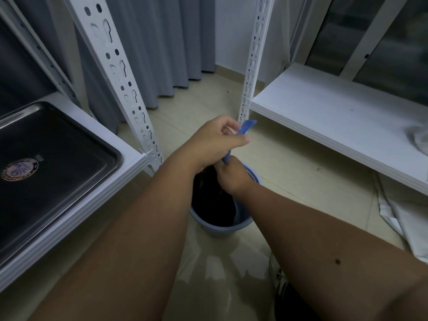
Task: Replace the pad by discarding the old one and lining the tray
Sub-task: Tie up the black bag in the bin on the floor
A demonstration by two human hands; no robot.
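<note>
The tray (58,144) looked like dark, glossy metal with a round sticker. The shelf posts (120,72) were white painted metal, matt. The bucket (222,224) seemed smooth blue plastic. The curtain (162,42) was soft grey cloth; the floor (289,163) shone, tiled.

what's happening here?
A person holds a blue pad over a blue bin on the floor. The left hand grips its upper end; the right hand holds it lower, at the bin's mouth. The metal tray on the left shelf is bare, not yet lined.
</note>
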